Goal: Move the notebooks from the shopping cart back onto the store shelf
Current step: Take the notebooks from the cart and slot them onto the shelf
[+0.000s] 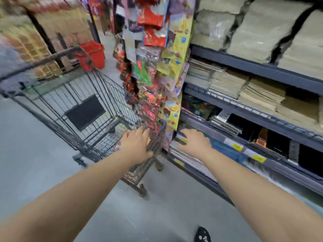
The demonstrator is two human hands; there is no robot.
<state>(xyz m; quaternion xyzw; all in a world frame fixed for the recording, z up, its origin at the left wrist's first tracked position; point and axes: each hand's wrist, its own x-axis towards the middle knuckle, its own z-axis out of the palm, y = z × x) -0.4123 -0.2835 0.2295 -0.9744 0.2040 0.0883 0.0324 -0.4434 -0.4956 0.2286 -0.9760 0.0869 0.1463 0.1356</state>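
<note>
lying flat, notebooks [181, 155] stack beside right hand [194, 143].

Both bare arms reach forward, left hand [138, 145] and right hand [194, 142] palm-down, fingers loosely spread.

yellow shelf tags [236, 147] blurred, nothing legible

A red plastic basket [93, 51] stands on the grey floor [35, 154] far down the aisle. Near it a tall hanging display carries red foil packets [151, 18] at the top and yellow sticker sheets [177, 48] down its right edge — smaller bright packs [143, 72] crowd below them. Yellow price tags [237, 147] sit low on the right. Blurred brown goods [29, 41] fill the left background, and a black shoe [202, 234] shows at the bottom edge.
</note>
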